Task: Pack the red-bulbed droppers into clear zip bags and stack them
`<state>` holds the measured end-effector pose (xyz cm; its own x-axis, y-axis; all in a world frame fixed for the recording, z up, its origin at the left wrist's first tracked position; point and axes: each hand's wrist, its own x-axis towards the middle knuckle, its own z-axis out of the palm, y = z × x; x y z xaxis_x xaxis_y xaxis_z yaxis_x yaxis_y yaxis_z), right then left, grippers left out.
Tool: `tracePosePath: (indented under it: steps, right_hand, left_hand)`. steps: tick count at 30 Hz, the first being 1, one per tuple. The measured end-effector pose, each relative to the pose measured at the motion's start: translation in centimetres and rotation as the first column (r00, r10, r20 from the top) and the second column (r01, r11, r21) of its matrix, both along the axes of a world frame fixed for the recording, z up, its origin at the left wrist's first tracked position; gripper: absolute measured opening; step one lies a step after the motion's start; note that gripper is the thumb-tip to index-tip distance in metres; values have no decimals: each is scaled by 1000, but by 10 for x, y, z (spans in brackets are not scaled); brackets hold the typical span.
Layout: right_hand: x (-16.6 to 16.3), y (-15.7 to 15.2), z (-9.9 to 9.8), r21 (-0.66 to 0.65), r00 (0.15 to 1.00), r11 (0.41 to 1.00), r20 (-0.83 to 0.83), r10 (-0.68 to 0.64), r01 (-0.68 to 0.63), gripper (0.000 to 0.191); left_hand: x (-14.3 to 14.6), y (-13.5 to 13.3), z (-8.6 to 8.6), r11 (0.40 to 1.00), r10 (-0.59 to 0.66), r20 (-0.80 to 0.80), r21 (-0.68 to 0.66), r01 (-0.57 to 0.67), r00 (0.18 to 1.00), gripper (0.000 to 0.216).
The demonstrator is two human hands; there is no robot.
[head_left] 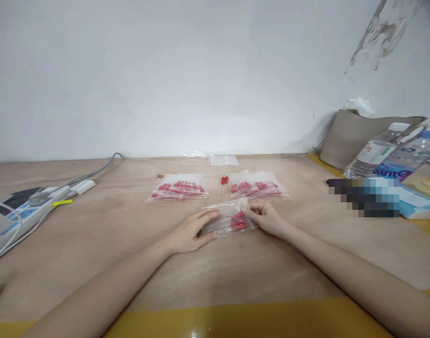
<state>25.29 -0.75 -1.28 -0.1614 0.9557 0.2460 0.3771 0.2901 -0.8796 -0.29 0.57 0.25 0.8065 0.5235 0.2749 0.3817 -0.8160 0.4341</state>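
Note:
A clear zip bag point(230, 217) with several red-capped pieces inside lies on the wooden table point(95, 244) between my hands. My left hand point(192, 232) grips the bag's left end, fingers curled over it. My right hand point(267, 217) pinches the bag's right edge. Just beyond lie two piles of filled bags, one at the left point(177, 188) and one at the right point(259, 186). Two loose red-capped droppers point(222, 184) lie between the piles. A small stack of empty clear bags point(223, 160) sits near the wall.
A power strip with grey cables point(32, 202) lies at the left. At the right stand a beige bag point(351, 136), plastic water bottles point(380, 152) and a blurred dark object point(364, 197). A yellow tape strip point(236, 321) runs along the near table edge.

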Motion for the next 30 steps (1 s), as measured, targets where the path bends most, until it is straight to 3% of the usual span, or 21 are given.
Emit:
tracePosePath:
  steps: [2,5,8,10,13,17,23,30]
  right_hand:
    - [3,0,-1,59,997,997,58,49,-53,23]
    - [11,-1,3,-38,994,997,80,75,-72,22]
    - [15,3,15,-144,994,989,107,-21,37,22]
    - [14,11,26,-58,980,990,161,-120,131,17]
    - [3,38,41,101,918,972,322,-233,212,11]
    - [-21,89,50,3,829,946,481,-286,324,16]
    - [-45,137,36,-116,828,908,469,-307,402,13]
    - [-41,138,33,-221,904,881,194,-380,418,7]
  left_hand:
    - [0,1,-1,1000,-3,-4,-4,3,1000,50]
    - [-1,2,-3,1000,4,-27,-2,-4,1000,46]
    - [-2,3,-5,1000,5,-43,-10,-6,999,41]
    - [-2,4,-5,1000,-4,-39,-22,3,999,40]
    - [-2,5,-6,999,-9,-26,-41,8,1000,39]
    - [-2,6,-8,998,-11,-18,-66,10,1000,39]
    - [-2,3,-6,997,-13,-11,-80,12,1000,40]
    - [-3,3,-6,998,-6,-47,-65,3,999,41]
